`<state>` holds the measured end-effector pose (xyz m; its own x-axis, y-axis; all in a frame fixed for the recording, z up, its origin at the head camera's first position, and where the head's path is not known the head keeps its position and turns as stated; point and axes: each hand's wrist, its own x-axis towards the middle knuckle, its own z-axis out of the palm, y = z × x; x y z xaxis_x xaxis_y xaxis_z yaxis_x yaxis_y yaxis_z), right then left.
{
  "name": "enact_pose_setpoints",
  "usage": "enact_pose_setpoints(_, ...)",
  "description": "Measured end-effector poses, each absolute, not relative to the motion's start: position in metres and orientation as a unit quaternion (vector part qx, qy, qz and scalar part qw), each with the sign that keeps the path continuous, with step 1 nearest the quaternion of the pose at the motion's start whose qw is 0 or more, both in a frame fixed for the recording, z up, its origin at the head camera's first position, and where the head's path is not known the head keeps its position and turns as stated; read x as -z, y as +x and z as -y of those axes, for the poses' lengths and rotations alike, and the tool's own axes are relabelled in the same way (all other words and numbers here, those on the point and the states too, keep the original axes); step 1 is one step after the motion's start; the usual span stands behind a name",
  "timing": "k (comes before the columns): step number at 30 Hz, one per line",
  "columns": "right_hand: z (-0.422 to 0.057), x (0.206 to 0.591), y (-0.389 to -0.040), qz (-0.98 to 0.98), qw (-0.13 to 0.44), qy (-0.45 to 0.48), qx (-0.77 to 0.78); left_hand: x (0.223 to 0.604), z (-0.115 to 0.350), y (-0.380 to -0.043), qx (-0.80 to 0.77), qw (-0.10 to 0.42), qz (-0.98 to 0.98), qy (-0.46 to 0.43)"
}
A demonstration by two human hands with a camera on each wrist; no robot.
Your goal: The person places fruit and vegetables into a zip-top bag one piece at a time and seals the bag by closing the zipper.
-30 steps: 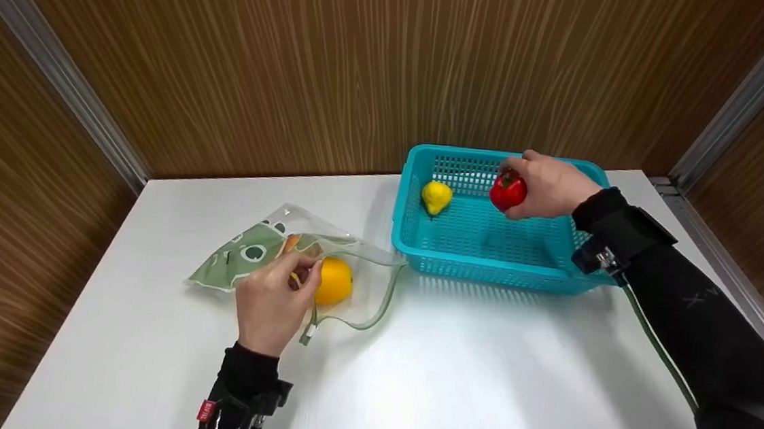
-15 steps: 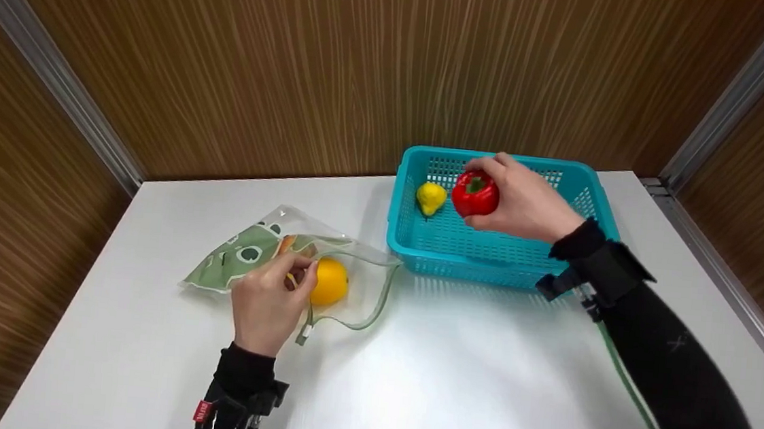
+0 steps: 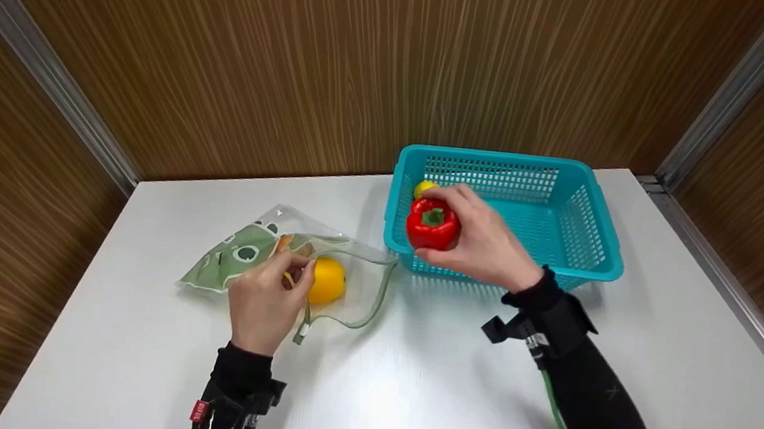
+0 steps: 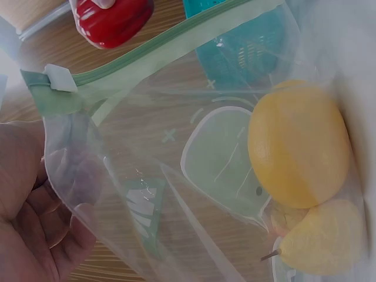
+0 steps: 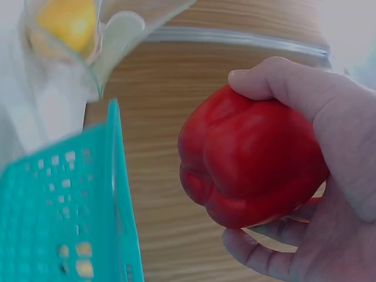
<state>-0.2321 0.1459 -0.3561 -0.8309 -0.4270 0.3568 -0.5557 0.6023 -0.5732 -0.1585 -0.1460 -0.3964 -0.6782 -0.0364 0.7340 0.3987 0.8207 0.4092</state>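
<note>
My right hand (image 3: 485, 243) grips a red bell pepper (image 3: 433, 224), held in the air over the front left part of the turquoise basket (image 3: 538, 220). In the right wrist view the thumb and fingers curl round the pepper (image 5: 252, 158). With thumb and fingertips my left hand (image 3: 269, 300) pinches the edge of a clear zip bag (image 3: 366, 288) printed with a green cartoon. Through the bag's film I see an orange (image 4: 299, 144) and a yellow pear (image 4: 323, 238) in the left wrist view. A white slider (image 4: 60, 78) sits on the bag's green zip.
A yellow pear-shaped fruit (image 3: 424, 188) lies in the basket's left end, partly hidden behind the pepper and right hand. The white table (image 3: 368, 391) meets a wood-grain panel (image 3: 339, 68) at the back, with metal rails (image 3: 725, 105) at the corners.
My right hand has carried the pepper left and toward me, from the basket's middle to its front left. The left hand has kept its pinch on the bag.
</note>
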Motion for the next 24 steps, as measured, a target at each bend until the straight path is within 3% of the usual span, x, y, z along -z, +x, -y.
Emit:
enact_pose_setpoints(10,-0.117,0.366,-0.219,0.870,0.100,0.285,-0.390,0.397,0.146,-0.158,0.284,0.375,0.876,-0.100)
enact_pose_setpoints(24,-0.111,0.378,-0.200,0.877,0.109,0.313,-0.348,0.396,0.145,-0.157,0.281,0.372,0.879,-0.101)
